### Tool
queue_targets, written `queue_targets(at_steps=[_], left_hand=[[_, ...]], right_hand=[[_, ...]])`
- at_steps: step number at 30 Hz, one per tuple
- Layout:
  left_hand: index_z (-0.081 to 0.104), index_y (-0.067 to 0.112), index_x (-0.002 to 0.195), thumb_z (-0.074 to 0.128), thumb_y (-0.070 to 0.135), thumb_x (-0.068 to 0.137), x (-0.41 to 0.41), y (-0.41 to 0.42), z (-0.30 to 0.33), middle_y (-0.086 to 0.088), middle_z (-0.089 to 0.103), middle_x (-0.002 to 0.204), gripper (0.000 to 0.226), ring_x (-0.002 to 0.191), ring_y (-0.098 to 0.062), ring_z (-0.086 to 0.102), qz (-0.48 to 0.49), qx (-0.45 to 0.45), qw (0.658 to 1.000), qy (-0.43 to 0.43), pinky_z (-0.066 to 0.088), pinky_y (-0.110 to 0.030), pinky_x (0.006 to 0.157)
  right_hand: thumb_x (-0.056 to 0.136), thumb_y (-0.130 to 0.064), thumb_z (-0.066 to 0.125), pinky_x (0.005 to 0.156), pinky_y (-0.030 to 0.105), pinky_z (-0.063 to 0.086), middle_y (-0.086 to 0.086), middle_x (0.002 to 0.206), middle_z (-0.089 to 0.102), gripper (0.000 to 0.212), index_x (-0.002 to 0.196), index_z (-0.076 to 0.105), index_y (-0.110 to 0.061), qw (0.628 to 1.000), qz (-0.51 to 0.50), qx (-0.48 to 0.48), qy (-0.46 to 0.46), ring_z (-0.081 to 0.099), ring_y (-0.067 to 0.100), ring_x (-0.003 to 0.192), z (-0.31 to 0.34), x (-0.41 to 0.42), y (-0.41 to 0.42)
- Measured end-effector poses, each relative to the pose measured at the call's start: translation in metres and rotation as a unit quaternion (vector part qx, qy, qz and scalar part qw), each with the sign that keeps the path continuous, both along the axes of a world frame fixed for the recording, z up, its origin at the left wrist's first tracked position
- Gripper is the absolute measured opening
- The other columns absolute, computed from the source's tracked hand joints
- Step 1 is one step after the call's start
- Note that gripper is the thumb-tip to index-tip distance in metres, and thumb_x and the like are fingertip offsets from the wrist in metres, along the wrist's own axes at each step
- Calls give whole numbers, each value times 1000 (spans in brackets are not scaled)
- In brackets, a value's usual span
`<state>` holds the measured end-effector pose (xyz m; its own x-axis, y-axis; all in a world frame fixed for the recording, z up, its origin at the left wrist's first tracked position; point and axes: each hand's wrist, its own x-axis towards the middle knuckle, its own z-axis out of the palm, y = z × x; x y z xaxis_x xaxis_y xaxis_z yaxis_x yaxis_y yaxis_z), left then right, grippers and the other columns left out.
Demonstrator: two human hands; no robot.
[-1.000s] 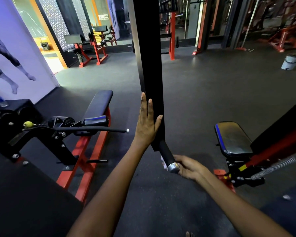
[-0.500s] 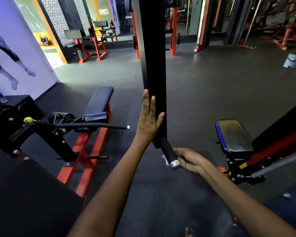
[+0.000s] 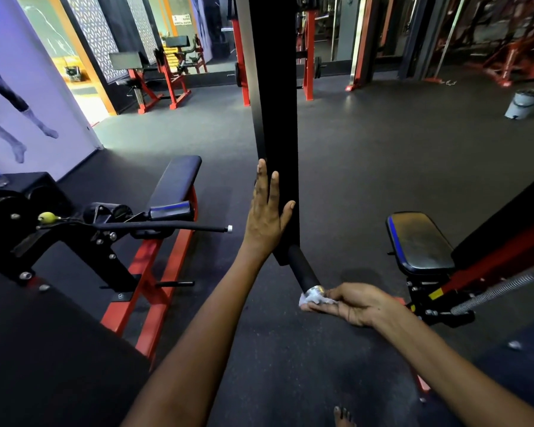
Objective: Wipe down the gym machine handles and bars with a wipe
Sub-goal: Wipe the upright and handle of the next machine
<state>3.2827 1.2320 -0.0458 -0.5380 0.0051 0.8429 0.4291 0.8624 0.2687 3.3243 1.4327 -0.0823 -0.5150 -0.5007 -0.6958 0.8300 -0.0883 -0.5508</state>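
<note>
A flat black machine bar [image 3: 275,118] hangs down the middle of the view. A round black handle [image 3: 301,269] with a silver end cap juts from its lower end. My left hand [image 3: 267,214] presses flat against the bar's left face, fingers straight, thumb on the front. My right hand [image 3: 349,303] pinches a crumpled white wipe [image 3: 313,298] against the handle's silver end cap.
A black and red bench [image 3: 173,186] with a thin black lever [image 3: 167,227] stands to the left. A padded seat [image 3: 416,241] on a red frame with a spring is at right. A pale bucket [image 3: 523,104] sits far right on the rubber floor. My bare toes [image 3: 342,416] show below.
My right hand has slid the wipe down the handle to its silver end cap and turned palm-down. The view has tilted slightly; my left hand stays flat on the bar.
</note>
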Motion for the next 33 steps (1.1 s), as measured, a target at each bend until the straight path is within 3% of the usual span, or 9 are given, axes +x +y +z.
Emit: queue_targets(at_steps=[5, 7, 9, 14, 20, 25, 28, 30, 33], left_hand=[[-19, 42, 148, 40, 33, 101, -2, 1, -1, 19, -29, 155, 77, 147, -6, -14, -2, 5, 1000, 8, 12, -32, 119], [-18, 41, 149, 36, 36, 102, -3, 2, -2, 19, -28, 155, 72, 147, -7, -13, -11, 5, 1000, 15, 8, -28, 120], [-18, 41, 149, 34, 37, 102, -4, 1, -3, 19, -28, 156, 70, 147, -7, -13, -14, 4, 1000, 20, 7, -27, 120], [-21, 39, 149, 36, 38, 103, -3, -1, -5, 18, -25, 157, 73, 148, -9, -9, -8, 9, 1000, 29, 17, -42, 119], [-20, 38, 149, 35, 40, 102, -2, -4, -8, 19, -23, 157, 72, 148, -8, -8, -5, 20, 999, 25, 13, -37, 120], [-20, 37, 149, 34, 40, 102, -3, -3, -7, 18, -24, 157, 72, 148, -7, -9, 8, 13, 1000, 26, 11, -36, 120], [-20, 33, 150, 32, 42, 103, -3, -4, -5, 16, -24, 158, 71, 147, -5, -9, 32, -9, 999, 40, 4, -30, 121], [-19, 31, 151, 32, 41, 103, -2, -4, -6, 15, -23, 158, 71, 148, -5, -8, 40, -12, 998, 47, 2, -29, 121], [-19, 32, 151, 33, 41, 103, -2, -4, -6, 15, -22, 158, 71, 148, -6, -8, 33, -8, 999, 41, 1, -29, 121]], right_hand=[[87, 18, 37, 55, 18, 55, 31, 92, 62, 22, 98, 55, 23, 953, -39, 171, 247, 60, 33, 75, 26, 5, 15], [87, 14, 44, 55, 12, 45, 19, 98, 64, 31, 114, 59, 9, 856, -84, 263, 438, 59, 25, 78, 32, -10, 6], [86, 9, 49, 68, 16, 44, 13, 106, 66, 36, 119, 61, -2, 769, -55, 305, 559, 62, 22, 93, 35, -20, -15], [86, 12, 47, 75, 14, 31, 23, 107, 58, 29, 106, 66, 4, 696, 51, 281, 658, 54, 34, 99, 10, -5, -49], [87, 0, 44, 72, 9, 34, 22, 101, 62, 32, 107, 68, 1, 672, 74, 319, 664, 56, 35, 94, -11, 23, -1], [90, -14, 52, 85, 34, 44, 5, 98, 65, 13, 93, 64, -10, 710, 124, 242, 650, 59, 17, 92, 23, -9, -52], [88, -7, 55, 75, 16, 41, 3, 93, 59, 20, 98, 72, -11, 655, 79, 282, 696, 54, 14, 84, 15, -12, -56], [89, -6, 56, 59, 12, 34, 10, 81, 61, 18, 96, 72, -3, 716, 22, 308, 626, 51, 8, 75, -2, -15, -48], [88, -16, 60, 58, 24, 36, 11, 75, 67, 24, 89, 70, 6, 793, 4, 357, 494, 50, 8, 74, -19, -29, -43]])
